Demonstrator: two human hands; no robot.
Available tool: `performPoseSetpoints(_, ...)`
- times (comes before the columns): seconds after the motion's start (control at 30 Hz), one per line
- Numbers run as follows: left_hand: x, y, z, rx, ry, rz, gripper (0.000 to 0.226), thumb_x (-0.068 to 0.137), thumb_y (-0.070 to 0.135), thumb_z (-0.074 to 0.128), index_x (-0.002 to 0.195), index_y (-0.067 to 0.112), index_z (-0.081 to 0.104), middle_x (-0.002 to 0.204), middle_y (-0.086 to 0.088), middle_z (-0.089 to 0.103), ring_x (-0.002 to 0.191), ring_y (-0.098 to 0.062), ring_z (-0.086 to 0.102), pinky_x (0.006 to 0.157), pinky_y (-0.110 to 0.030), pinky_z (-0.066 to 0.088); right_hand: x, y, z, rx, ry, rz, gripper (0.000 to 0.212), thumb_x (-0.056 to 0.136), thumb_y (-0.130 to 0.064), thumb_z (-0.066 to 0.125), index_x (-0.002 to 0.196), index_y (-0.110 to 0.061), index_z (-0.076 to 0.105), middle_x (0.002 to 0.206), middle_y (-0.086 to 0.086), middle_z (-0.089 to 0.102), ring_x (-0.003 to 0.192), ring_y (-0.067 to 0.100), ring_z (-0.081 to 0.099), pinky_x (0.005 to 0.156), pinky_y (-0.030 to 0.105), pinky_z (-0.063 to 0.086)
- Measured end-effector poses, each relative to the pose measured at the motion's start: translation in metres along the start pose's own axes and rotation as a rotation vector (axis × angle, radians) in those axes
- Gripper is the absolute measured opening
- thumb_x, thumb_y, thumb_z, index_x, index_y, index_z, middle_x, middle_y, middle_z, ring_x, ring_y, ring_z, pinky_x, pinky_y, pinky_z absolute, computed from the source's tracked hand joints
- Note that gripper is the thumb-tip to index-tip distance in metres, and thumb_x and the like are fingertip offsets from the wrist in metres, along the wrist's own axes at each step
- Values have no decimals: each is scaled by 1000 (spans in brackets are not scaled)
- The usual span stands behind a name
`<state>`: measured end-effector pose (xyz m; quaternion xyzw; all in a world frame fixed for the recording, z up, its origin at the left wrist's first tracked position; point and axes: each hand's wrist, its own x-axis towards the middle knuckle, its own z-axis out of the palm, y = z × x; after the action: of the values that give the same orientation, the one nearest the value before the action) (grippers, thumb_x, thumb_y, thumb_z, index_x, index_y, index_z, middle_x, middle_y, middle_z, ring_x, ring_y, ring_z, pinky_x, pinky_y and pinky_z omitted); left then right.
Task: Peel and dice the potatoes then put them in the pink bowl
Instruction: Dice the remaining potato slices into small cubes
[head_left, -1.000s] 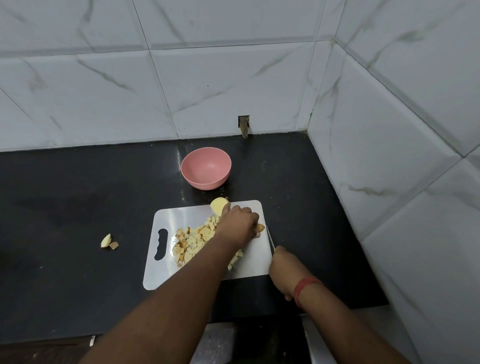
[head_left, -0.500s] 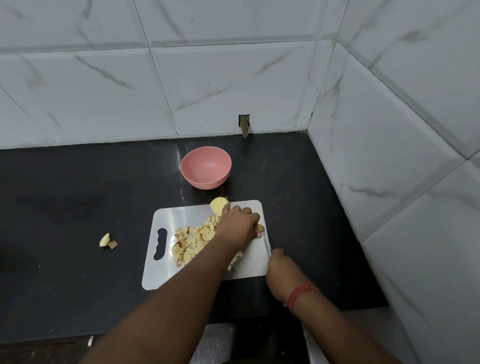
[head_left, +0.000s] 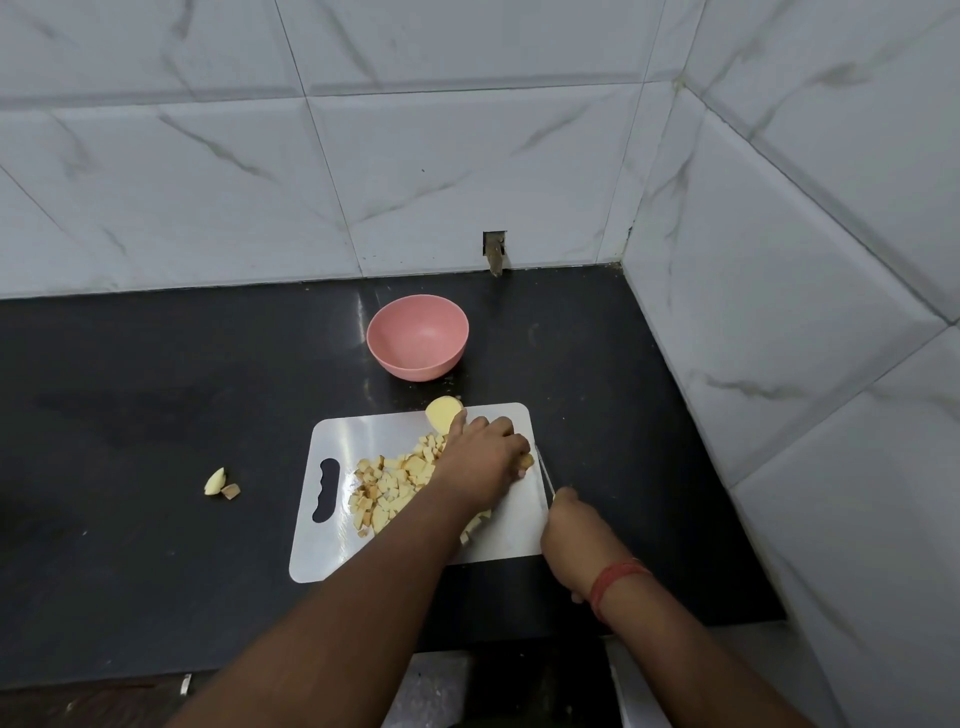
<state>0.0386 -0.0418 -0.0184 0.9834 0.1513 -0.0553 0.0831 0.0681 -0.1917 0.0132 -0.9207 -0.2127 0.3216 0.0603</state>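
Observation:
A white cutting board (head_left: 358, 436) lies on the black counter with a heap of diced potato (head_left: 395, 486) on it. A peeled potato half (head_left: 441, 412) sits at the board's far edge. My left hand (head_left: 480, 460) curls over a potato piece (head_left: 525, 461) near the board's right side, most of it hidden under the fingers. My right hand (head_left: 574, 538) grips a knife (head_left: 543, 470) whose thin blade stands just right of that piece. The pink bowl (head_left: 417, 336) stands empty beyond the board.
Two potato scraps (head_left: 221, 483) lie on the black counter (head_left: 130, 415) left of the board. Tiled walls close the back and the right side. A small opening with a stub (head_left: 494, 253) sits in the back wall. The counter's front edge runs below my arms.
My right hand with the knife dipped toward the board's right edge and has come back up slightly. My left hand has stayed on the potato piece.

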Motion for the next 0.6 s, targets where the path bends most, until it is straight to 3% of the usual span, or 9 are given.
performPoseSetpoints(0.1,0,0,1,-21,8,-8,34,97,29,62,131,29,63,131,3,59,122,-20,52,122,-52,16,0,-6,2,-35,-15,-6,56,95,1,42,147,-2,21,129,16,53,109,28,61,83,35,53)
performPoseSetpoints(0.23,1,2,4,-114,50,-67,28,95,26,64,122,25,69,121,4,64,113,-17,57,123,-48,12,1,-8,2,-83,-33,-13,48,93,0,50,136,-2,31,121,16,60,103,29,64,68,32,48)
performPoseSetpoints(0.33,1,3,4,-128,80,-84,20,94,25,64,114,22,70,112,3,66,107,-16,57,124,-46,14,3,-9,0,-237,-81,-261,28,97,-11,47,125,-3,46,114,15,62,90,27,63,71,32,50)
performPoseSetpoints(0.43,0,3,5,-115,94,-90,16,95,25,64,109,21,71,107,3,66,103,-16,56,123,-44,16,0,-21,-9,-849,-245,-477,27,96,-42,54,111,-21,61,113,1,66,100,19,59,98,28,38)
performPoseSetpoints(0.5,1,3,5,-112,90,-96,15,95,26,65,107,22,71,106,3,66,102,-15,57,123,-44,18,3,-23,-10,-1198,-261,-566,35,93,-51,55,114,-23,61,108,-2,63,102,19,57,97,31,35)
performPoseSetpoints(0.6,2,4,6,-94,87,-101,15,94,28,66,107,22,72,105,2,66,100,-15,57,121,-45,21,8,-22,-7,-1389,-288,-607,29,95,-51,51,100,-23,59,95,-5,60,81,17,54,93,33,35)
